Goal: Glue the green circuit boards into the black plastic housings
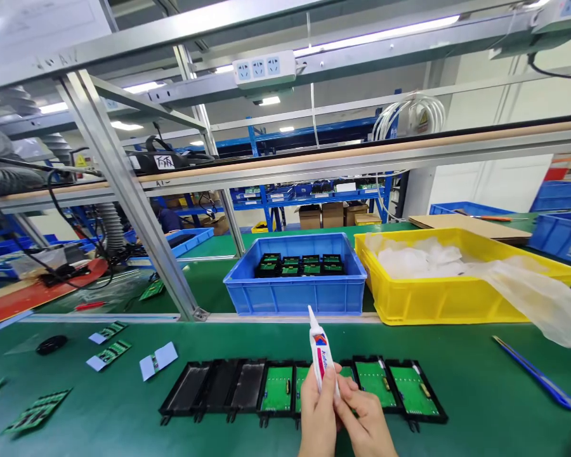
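A white glue tube [320, 349] with a pointed nozzle stands nearly upright in front of me, nozzle up. My left hand [316, 406] is closed around its lower part, thumb on the label side. My right hand [364, 412] is closed at the tube's bottom end, its fingers pressed together there. Behind and below my hands lies a row of black plastic housings [214, 388]. The left ones show bare black insides. Those to the right hold green circuit boards [276, 388]; my hands and the tube partly hide the middle ones.
A blue bin [295, 297] with boards in black housings stands behind the row. Right of it is a yellow bin [452, 304] with translucent plastic bags [419, 257]. A blue utility knife [537, 374] lies at right. Loose circuit boards [38, 411] and a black ring [52, 344] lie left.
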The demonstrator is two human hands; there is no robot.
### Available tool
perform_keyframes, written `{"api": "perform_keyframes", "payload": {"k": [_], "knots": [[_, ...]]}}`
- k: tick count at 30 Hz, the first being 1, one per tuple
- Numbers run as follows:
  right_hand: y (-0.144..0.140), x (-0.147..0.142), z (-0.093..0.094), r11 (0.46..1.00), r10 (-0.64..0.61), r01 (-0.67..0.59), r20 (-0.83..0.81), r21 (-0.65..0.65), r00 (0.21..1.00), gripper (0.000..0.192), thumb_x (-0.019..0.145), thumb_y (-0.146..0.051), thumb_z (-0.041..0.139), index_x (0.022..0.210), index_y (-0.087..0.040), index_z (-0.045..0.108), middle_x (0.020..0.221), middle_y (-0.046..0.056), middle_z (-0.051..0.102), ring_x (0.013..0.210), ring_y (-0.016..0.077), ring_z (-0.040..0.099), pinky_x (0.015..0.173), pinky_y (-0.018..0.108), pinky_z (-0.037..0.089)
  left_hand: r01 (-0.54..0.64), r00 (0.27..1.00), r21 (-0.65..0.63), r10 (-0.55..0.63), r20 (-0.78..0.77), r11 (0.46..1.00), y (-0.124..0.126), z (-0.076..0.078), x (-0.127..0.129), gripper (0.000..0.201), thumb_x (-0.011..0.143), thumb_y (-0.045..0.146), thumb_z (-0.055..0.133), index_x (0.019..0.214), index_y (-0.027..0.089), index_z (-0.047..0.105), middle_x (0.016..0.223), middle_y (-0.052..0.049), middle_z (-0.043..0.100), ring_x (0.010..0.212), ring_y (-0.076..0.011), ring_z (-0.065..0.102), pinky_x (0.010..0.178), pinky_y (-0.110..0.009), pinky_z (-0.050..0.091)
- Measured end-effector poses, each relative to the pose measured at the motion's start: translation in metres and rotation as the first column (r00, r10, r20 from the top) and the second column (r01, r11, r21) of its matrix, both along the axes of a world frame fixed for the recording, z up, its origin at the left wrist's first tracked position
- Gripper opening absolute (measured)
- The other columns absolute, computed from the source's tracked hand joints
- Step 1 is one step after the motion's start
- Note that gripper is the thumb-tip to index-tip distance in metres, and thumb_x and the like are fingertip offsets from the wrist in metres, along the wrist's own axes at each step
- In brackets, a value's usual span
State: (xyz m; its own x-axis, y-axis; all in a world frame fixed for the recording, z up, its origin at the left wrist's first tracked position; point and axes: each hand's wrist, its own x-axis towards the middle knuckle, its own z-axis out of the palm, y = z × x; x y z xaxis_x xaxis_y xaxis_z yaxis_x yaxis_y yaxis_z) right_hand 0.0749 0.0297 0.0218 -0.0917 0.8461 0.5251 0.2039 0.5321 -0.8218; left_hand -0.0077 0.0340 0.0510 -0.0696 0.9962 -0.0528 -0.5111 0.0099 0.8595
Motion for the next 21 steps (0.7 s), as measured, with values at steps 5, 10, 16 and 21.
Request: {"api": "perform_keyframes", "payload": {"k": [5, 10, 16, 21], "knots": [[0.000, -0.003, -0.017, 0.988, -0.053, 0.043, 0.060, 0.149, 0.997, 0.042, 0.095, -0.034, 0.042, 0.062, -0.019, 0.064, 0.054, 0.004, 0.056, 0.048, 0.0163, 0.054, 0.048, 0.025, 0.044, -0.019, 0.999, 0.004, 0.019, 0.039, 1.000, 0.000, -0.008, 0.002, 0.044, 0.072, 0.059, 0.075, 0.068, 0.017, 0.063, 0.042, 0.005, 0.045, 0.057, -0.0180, 0.063, 0.069, -0.029, 0.052], [-0.004, 0.000, -0.022, 0.986, -0.008, -0.013, 0.128, 0.164, 0.992, 0.035, 0.094, -0.027, 0.041, 0.073, -0.020, 0.067, 0.061, 0.006, 0.061, 0.055, 0.0183, 0.060, 0.056, 0.027, 0.049, 0.049, 0.998, -0.024, -0.050, -0.027, 0.999, 0.002, -0.009, -0.005, 0.050, 0.076, 0.063, 0.069, 0.058, 0.019, 0.057, 0.036, 0.006, 0.039, 0.049, -0.0161, 0.057, 0.068, -0.029, 0.051], [-0.004, 0.022, -0.008, 1.000, 0.023, -0.023, 0.045, -0.007, 0.999, 0.028, 0.089, -0.037, 0.058, 0.067, -0.020, 0.063, 0.060, 0.002, 0.058, 0.054, 0.0137, 0.055, 0.054, 0.024, 0.046, 0.077, 0.992, -0.050, -0.082, -0.100, 0.996, 0.009, -0.005, -0.021, 0.063, 0.075, 0.077, 0.057, 0.065, 0.015, 0.062, 0.037, 0.005, 0.043, 0.038, -0.0118, 0.047, 0.051, -0.024, 0.046], [-0.002, 0.023, 0.001, 0.743, 0.210, -0.447, -0.460, -0.499, 0.863, 0.073, 0.075, -0.060, 0.070, 0.133, -0.022, 0.050, 0.090, 0.006, 0.066, 0.051, 0.0125, 0.059, 0.047, 0.024, 0.047, 0.064, 0.933, -0.250, -0.147, -0.328, 0.966, -0.009, -0.027, -0.015, 0.080, 0.071, 0.088, 0.044, 0.082, 0.014, 0.071, 0.048, -0.003, 0.060, 0.042, -0.0179, 0.055, 0.041, -0.026, 0.044]]}}
